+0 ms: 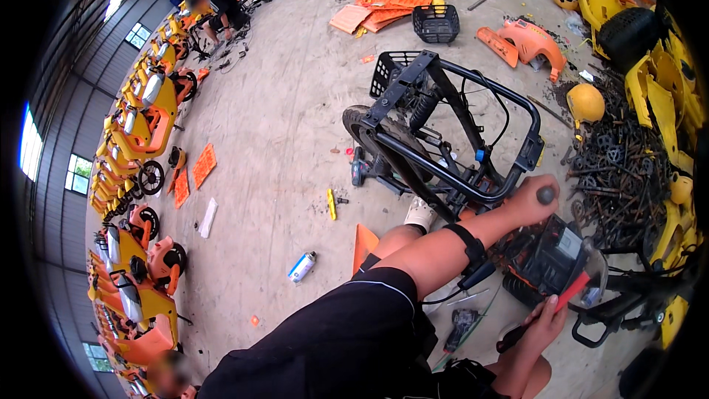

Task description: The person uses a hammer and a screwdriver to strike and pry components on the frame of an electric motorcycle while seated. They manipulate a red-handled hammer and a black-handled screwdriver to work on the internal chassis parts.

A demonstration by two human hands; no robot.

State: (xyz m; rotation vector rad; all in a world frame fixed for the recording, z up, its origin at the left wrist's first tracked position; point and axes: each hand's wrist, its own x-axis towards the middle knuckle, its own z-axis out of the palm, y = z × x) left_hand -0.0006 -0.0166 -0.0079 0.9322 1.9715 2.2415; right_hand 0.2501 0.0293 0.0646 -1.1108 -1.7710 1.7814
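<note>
My left hand (530,203) is closed around a tool handle, and its dark rounded end (545,194) sticks out of the fist. The rest of that tool is hidden. A dark band with a small box (473,247) circles my left forearm. In my right hand (546,323), lower right, is a red bar-shaped tool (572,292) with a dark end; its kind is unclear. Just ahead of my left hand stands a black scooter frame (443,170) with a wheel (362,127) and a rear rack. Between my hands lies a dark boxy assembly (550,255) with a clear cover.
A cordless tool (461,325) and a spray can (301,267) lie near my legs. Beyond the frame are a black basket (436,24) and orange panels (399,0). Metal parts (613,170) are heaped at right. Scooters line the left; a person (224,11) crouches far left.
</note>
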